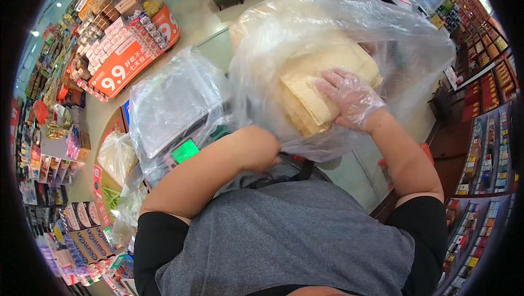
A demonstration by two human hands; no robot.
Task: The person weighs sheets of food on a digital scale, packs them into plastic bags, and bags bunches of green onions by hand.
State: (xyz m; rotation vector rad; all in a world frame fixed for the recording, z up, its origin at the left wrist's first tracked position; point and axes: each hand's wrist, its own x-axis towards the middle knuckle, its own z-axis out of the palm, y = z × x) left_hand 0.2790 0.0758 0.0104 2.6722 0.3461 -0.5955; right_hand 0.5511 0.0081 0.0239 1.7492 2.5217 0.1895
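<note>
My right hand (352, 99), in a thin clear plastic glove, lies over a stack of folded pale-yellow sheets (311, 102) that look like tofu skin. Its fingers are stretched across the top; the thumb is hard to make out. The stack sits inside a large clear plastic bag (262, 50), whose mouth gapes towards me. Bare and closed, my left hand (262, 147) is at the bag's near edge, apparently gripping the film, though its fingertips are partly hidden. More pale sheets show through the bag behind the stack.
To the left stands a plastic-covered scale-like tray (172, 110) with a lit green display (185, 151). Beside it are a knotted bag (117, 157) and green vegetables (112, 197). A red-fronted goods display (125, 55) stands beyond; packed shelves (486, 148) line the right.
</note>
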